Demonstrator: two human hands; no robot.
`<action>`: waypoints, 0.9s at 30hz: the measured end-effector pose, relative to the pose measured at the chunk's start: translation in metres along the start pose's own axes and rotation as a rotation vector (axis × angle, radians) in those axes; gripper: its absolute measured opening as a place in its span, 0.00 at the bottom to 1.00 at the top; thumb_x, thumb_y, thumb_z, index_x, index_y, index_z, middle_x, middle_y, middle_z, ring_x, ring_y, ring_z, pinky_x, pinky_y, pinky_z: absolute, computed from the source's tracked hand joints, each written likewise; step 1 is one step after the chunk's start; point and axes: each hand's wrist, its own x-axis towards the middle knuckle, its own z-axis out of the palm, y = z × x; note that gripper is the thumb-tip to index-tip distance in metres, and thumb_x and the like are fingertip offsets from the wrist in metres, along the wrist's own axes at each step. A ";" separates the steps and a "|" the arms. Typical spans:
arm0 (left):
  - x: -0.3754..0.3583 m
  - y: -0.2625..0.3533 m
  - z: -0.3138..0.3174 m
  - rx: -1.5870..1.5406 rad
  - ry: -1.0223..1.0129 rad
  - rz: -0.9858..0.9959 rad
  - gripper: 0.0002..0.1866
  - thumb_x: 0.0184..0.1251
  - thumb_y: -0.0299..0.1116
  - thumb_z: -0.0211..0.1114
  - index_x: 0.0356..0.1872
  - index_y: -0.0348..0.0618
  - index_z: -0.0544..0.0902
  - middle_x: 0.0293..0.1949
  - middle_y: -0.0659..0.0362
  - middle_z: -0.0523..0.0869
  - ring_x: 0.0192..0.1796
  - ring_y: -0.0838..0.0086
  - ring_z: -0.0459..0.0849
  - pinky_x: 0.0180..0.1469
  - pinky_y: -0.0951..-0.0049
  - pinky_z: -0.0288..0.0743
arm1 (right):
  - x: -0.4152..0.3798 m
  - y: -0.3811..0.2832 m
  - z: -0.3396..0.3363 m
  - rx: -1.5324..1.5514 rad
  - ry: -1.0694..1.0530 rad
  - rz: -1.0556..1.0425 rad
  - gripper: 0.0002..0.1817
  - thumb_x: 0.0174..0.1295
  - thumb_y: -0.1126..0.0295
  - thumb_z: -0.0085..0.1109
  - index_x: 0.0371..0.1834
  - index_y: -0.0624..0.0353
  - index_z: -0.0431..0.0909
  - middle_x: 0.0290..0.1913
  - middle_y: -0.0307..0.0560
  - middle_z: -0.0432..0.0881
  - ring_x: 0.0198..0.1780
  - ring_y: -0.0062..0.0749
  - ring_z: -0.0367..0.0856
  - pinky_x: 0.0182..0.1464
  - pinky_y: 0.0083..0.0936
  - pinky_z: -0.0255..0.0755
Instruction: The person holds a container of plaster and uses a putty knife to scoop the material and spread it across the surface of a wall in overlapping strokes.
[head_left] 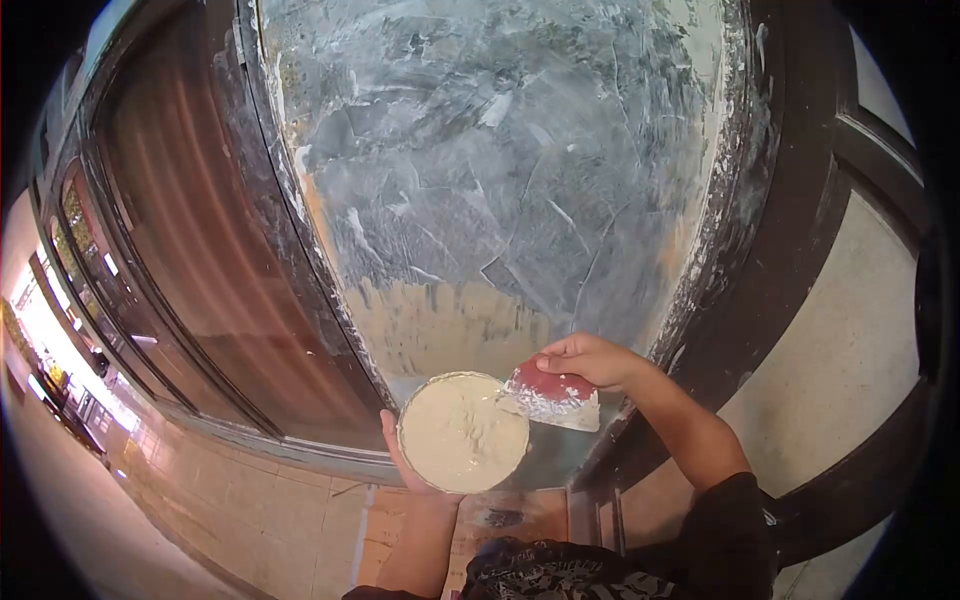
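My left hand (pixel 402 462) supports a round tub of cream-coloured putty (pixel 463 432) from beneath and the side, its fingers curled along the wall. In my right hand (pixel 583 360) is a red putty scraper (pixel 552 393), smeared with white filler, pinched between thumb and fingers. The scraper's left corner is right at the tub's rim, over the putty. Behind both hands rises a wall panel (pixel 470 200) coated in patchy grey and white filler, with a beige band (pixel 450 325) low down.
Dark wooden frames (pixel 730 260) border the panel, spattered white along the edges. To the left stands a glazed door with a brown curtain (pixel 200 200). Tiled floor (pixel 260 500) lies below, with a brown sheet (pixel 385 525) near my feet. Pale panels (pixel 830 340) stand at right.
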 end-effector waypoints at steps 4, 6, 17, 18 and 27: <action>-0.004 0.004 0.008 -0.269 -0.254 -0.113 0.55 0.66 0.82 0.35 0.81 0.49 0.61 0.79 0.42 0.63 0.75 0.33 0.67 0.66 0.15 0.63 | 0.002 -0.001 -0.026 -0.171 0.121 0.024 0.16 0.77 0.64 0.62 0.58 0.64 0.86 0.42 0.39 0.90 0.39 0.17 0.85 0.42 0.18 0.80; -0.006 0.006 0.005 -0.219 -0.245 -0.129 0.55 0.65 0.83 0.35 0.81 0.50 0.61 0.80 0.42 0.62 0.75 0.32 0.67 0.65 0.12 0.62 | -0.003 -0.010 -0.034 -0.248 0.159 -0.026 0.16 0.77 0.63 0.62 0.55 0.65 0.86 0.39 0.38 0.89 0.37 0.16 0.84 0.40 0.19 0.78; -0.002 0.028 0.032 0.027 0.096 0.089 0.52 0.68 0.81 0.41 0.78 0.46 0.67 0.78 0.41 0.66 0.72 0.29 0.70 0.58 0.06 0.61 | -0.065 -0.123 0.064 -1.703 0.212 -0.930 0.14 0.60 0.70 0.63 0.49 0.45 0.85 0.46 0.35 0.90 0.49 0.40 0.87 0.42 0.33 0.82; 0.000 0.030 0.036 0.030 0.096 0.128 0.52 0.69 0.80 0.41 0.77 0.45 0.68 0.77 0.42 0.67 0.71 0.31 0.71 0.59 0.08 0.62 | -0.068 -0.128 0.071 -1.776 0.189 -1.044 0.14 0.59 0.69 0.62 0.49 0.44 0.85 0.47 0.34 0.89 0.51 0.38 0.86 0.42 0.34 0.83; 0.005 0.039 0.061 0.034 0.093 0.217 0.48 0.73 0.76 0.42 0.73 0.40 0.72 0.72 0.45 0.75 0.68 0.44 0.78 0.67 0.36 0.74 | -0.071 -0.130 0.089 -1.960 0.152 -1.037 0.11 0.61 0.68 0.60 0.47 0.47 0.84 0.46 0.34 0.89 0.47 0.35 0.86 0.39 0.30 0.80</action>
